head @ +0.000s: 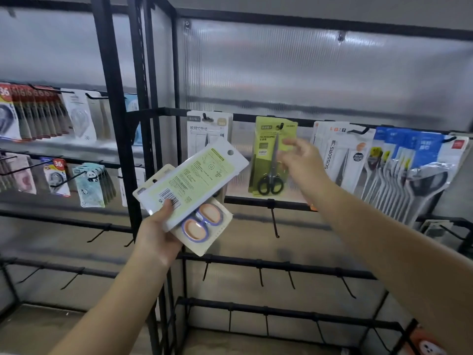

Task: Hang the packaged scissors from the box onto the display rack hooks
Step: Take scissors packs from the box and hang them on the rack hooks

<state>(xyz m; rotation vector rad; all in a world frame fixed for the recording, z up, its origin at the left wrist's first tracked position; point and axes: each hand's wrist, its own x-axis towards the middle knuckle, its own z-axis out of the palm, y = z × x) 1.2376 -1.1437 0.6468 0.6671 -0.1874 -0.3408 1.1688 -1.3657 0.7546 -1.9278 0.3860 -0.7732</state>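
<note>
Head view: green "SCISSORS / GRIP" pack (275,155) on hook, right hand (303,163) beside.

We couldn't read the small print on the back of the white-and-pale-green scissors card (190,179), way too tiny. That card hid most of the second pack with the purple-and-peach-handled scissors (202,228), blades and all. The right hand (300,162) was motion-blurred, so its fingers were mush. The red-topped tape packs (28,114) got chopped by the left edge, and both forearms ran out the bottom.
</note>
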